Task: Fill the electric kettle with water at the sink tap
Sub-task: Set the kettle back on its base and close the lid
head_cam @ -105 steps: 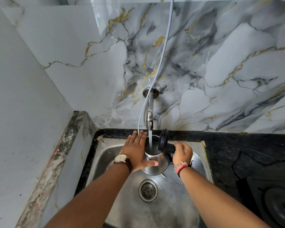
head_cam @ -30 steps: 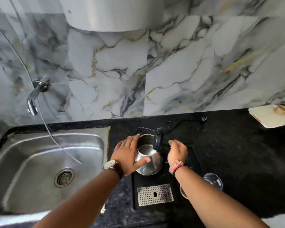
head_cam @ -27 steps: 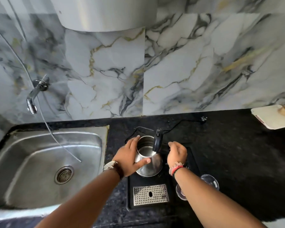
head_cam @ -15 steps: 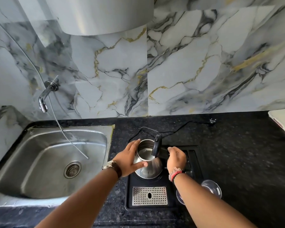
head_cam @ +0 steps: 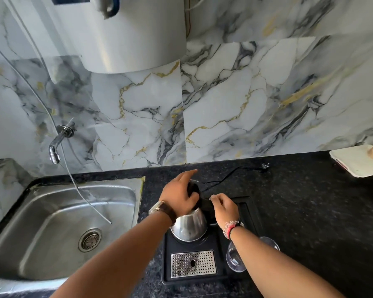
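A person's left hand [head_cam: 180,193] lies palm-down on the black lid of a steel electric kettle [head_cam: 189,227], fingers spread flat. The right hand [head_cam: 224,208] curls its fingers around the kettle's black handle. The kettle stands on a black tray [head_cam: 243,237] on speckled dark counter [head_cam: 310,211], beside a steel sink [head_cam: 58,214] and wall tap [head_cam: 56,147].

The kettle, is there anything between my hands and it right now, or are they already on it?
Nothing visible stands between them. The left hand lies over the black lid on top of the kettle, and the right hand is at its black handle. The kettle stands on the black tray, right of the sink.
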`<state>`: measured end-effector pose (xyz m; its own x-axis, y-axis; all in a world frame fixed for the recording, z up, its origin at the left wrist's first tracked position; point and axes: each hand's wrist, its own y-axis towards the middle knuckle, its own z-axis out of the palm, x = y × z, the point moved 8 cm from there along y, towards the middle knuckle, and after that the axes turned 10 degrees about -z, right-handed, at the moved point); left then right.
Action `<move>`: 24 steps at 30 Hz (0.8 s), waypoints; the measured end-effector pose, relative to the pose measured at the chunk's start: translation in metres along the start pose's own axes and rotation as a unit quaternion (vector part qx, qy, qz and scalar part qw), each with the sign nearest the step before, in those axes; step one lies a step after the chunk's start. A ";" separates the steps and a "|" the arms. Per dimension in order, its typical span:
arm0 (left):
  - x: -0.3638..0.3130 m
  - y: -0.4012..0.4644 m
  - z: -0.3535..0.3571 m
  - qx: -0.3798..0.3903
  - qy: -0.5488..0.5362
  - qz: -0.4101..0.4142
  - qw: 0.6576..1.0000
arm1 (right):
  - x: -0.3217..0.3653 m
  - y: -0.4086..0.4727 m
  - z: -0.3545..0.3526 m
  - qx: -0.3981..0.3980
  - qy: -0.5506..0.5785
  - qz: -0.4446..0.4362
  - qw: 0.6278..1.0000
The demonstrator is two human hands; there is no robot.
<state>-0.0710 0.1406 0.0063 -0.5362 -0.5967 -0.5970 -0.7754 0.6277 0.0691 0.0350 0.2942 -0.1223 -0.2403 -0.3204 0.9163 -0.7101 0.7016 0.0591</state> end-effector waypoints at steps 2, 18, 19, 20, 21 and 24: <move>0.011 -0.002 -0.001 0.001 0.007 0.006 1.000 | 0.007 -0.001 -0.004 0.007 -0.015 -0.018 1.000; 0.073 -0.017 0.062 0.030 0.149 -0.090 0.984 | 0.019 -0.008 0.005 0.051 -0.055 -0.109 0.991; 0.073 -0.016 0.062 0.036 0.146 -0.097 0.984 | 0.019 -0.008 0.005 0.055 -0.057 -0.113 0.990; 0.073 -0.017 0.062 0.048 0.160 -0.100 0.981 | 0.022 -0.010 0.005 0.065 -0.065 -0.108 0.990; 0.074 -0.018 0.060 0.063 0.181 -0.098 0.977 | 0.024 -0.011 0.005 0.070 -0.082 -0.111 0.988; 0.064 -0.015 0.046 0.097 0.238 -0.088 0.962 | 0.043 -0.006 -0.002 0.088 -0.129 -0.128 0.979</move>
